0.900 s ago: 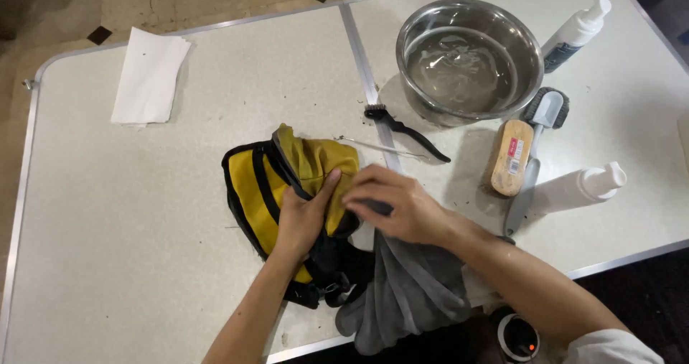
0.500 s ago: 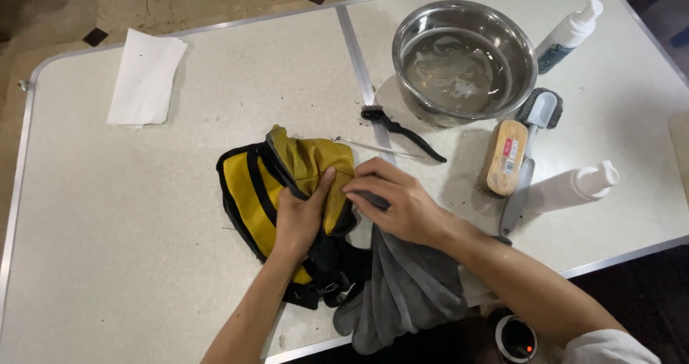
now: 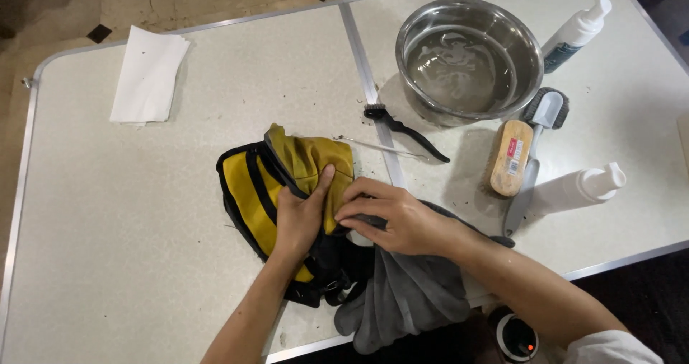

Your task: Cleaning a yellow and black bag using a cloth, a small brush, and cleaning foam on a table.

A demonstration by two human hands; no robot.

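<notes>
A yellow bag with black trim and straps point(image 3: 251, 192) lies on the white table point(image 3: 129, 263) near its front edge. My left hand point(image 3: 301, 219) lies on the bag's middle and holds it down, thumb pointing up along the yellow fabric. My right hand point(image 3: 393, 219) sits right beside it, fingers closed on a grey cloth point(image 3: 413, 296) and pressing it against the bag's right side. The rest of the cloth hangs over the table's front edge.
A steel bowl of water point(image 3: 468, 57) stands at the back right. Near it lie a small black brush point(image 3: 402, 127), a wooden brush point(image 3: 508, 157), a grey-handled brush point(image 3: 540, 116) and two white pump bottles point(image 3: 578, 26) point(image 3: 581, 187). White paper point(image 3: 147, 77) lies back left.
My right hand has slid slightly left along the bag with the cloth. My left hand stays on the bag.
</notes>
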